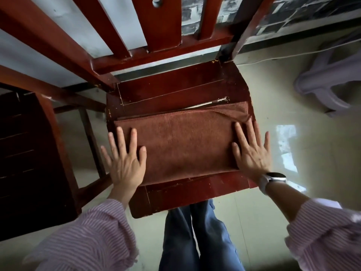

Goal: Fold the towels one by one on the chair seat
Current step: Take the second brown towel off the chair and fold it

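Pressing flat on the work, head view, both hands sat at centre frame. Left hand (125, 163): open, fingers spread wide, palm down on the left end of the towel, gripping nothing. Right hand (252, 151): likewise open and splayed, palm down on the right end; smartwatch (273, 178) on the wrist.

Brown towel (181, 145): lay on the red wooden chair seat (175, 194) at mid frame, apparently folded once into a long band; far edge doubled, with a loose wrinkle of hem (228, 114) at its upper right corner, just beyond the right fingertips.

Chair back slats (158, 22): upper frame. Second dark chair (29, 153): left edge. Pale plastic stool (330, 83): upper right, well apart.

Judgement on the step: smoothing after a fold. To do it well, the palms would sweep outward from the middle, the upper right wrinkle be flattened and the edges squared before the next fold.
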The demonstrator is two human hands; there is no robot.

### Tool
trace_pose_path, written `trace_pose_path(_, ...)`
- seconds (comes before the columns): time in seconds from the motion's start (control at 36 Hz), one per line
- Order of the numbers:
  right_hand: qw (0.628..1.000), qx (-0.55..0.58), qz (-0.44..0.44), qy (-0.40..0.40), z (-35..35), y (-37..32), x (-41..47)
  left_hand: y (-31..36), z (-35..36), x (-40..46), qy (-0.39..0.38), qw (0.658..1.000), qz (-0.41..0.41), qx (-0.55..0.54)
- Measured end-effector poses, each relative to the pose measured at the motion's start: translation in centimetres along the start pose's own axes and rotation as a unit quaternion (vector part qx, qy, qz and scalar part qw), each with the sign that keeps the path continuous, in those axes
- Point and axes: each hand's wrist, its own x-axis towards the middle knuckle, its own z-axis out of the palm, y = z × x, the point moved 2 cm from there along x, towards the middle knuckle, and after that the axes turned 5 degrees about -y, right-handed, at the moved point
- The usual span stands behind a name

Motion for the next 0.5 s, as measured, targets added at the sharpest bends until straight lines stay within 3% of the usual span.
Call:
trace_pose_path(0.08, 0.997, 0.044, 0.048, -0.027, 0.4, 0.5, -2.6, 0.8, -0.3, -1.5, 0.007, 1.000, 0.009, 0.015)
trace_pose_path(0.17, 0.996, 0.057, 0.073, -0.020, 0.5, 0.1, -4.9, 2.9, -0.2, -3.9, 0.010, 0.995, 0.094, 0.023)
trace_pose_path(0.28, 0.999, 0.026, -0.034, 0.000, 0.6, -2.8, -6.2, 6.8, 1.1, -6.8, -0.020, 0.976, 0.212, 0.042)
trace_pose_path(0.36, 0.990, -0.039, -0.135, -0.034, 1.6, -4.5, -6.4, 7.7, 2.6, -7.9, -0.069, 0.972, 0.214, 0.066)
trace_pose_path(0.5, 0.991, -0.022, -0.110, -0.077, 0.6, -2.3, -4.2, 5.7, 2.9, -7.8, -0.097, 0.972, 0.194, 0.087)
